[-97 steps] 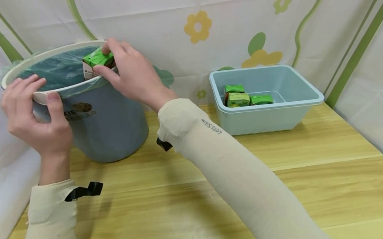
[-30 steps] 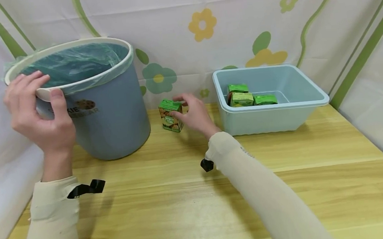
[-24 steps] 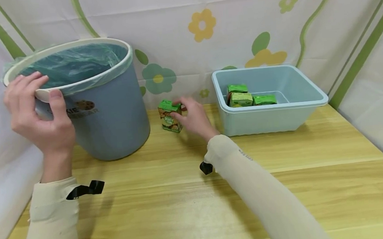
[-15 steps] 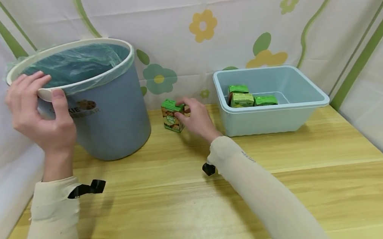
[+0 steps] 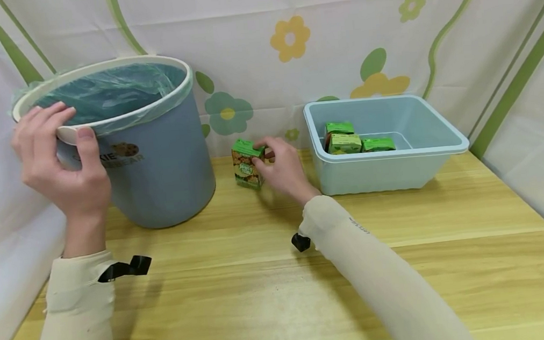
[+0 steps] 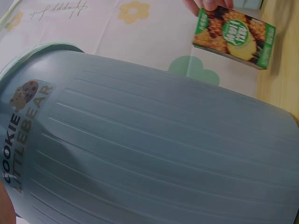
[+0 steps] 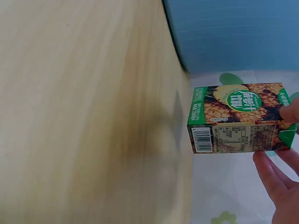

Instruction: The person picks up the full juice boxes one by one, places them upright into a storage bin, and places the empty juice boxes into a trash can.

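My left hand (image 5: 60, 161) grips the near left rim of a blue-grey trash bin (image 5: 160, 163), fingers over the edge and thumb outside. A thin green bag lines the bin. In the left wrist view the bin's wall fills most of the picture. My right hand (image 5: 284, 169) pinches the upper end of a green juice carton (image 5: 246, 167) with pineapple pictures. The carton is upright, right at the table surface, between the bin and a light blue tub (image 5: 379, 174). Its barcode side (image 7: 233, 139) shows in the right wrist view, with fingertips at the top end.
Several green cartons (image 5: 344, 143) lie in the left part of the tub. A white cloth (image 5: 338, 34) with flowers hangs behind the wooden table (image 5: 244, 302) and along its sides.
Earlier my right hand held a green carton at the bin's opening; the carton now stands low beside the bin. Over the last second it shifts slightly right. My left hand stays on the rim.
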Demonstrator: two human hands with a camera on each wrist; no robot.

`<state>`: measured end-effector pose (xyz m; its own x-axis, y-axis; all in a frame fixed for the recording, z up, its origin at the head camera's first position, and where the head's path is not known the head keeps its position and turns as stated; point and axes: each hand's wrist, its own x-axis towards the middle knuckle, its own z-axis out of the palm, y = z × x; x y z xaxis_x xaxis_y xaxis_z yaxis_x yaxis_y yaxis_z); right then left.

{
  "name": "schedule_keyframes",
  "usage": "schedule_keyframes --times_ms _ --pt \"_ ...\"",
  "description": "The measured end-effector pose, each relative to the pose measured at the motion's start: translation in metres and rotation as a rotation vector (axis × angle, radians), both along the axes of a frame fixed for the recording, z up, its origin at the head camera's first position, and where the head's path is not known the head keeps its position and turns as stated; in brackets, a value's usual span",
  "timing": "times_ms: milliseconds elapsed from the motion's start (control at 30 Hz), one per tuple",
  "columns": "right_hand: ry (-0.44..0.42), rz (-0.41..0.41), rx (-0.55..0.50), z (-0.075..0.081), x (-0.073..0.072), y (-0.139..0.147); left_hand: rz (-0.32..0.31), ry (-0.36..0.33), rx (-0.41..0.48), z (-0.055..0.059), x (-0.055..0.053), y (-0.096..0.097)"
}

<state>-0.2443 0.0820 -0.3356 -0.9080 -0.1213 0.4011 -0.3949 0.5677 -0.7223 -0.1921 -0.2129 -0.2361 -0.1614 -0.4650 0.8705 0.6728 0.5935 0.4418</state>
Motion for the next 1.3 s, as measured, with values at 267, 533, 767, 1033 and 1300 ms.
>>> schedule_keyframes --times_ms 267,533,767,1033,1300 --pt "0.108 0.005 -0.11 0.019 0.003 -0.005 0.002 -0.004 -0.001 0.0 0.0 0.0" --pt "0.212 0.001 -0.158 0.045 0.007 -0.012 -0.001 -0.006 -0.002 0.0 0.0 -0.001" --pt "0.32 -0.003 -0.185 0.077 0.009 -0.013 -0.005 -0.009 -0.007 -0.001 -0.001 -0.002" --pt "0.466 -0.024 -0.173 0.111 0.01 -0.014 -0.007 -0.013 -0.009 0.0 0.0 -0.002" --pt "0.565 -0.058 -0.132 0.142 0.013 -0.02 -0.008 -0.002 -0.013 0.0 0.0 -0.003"
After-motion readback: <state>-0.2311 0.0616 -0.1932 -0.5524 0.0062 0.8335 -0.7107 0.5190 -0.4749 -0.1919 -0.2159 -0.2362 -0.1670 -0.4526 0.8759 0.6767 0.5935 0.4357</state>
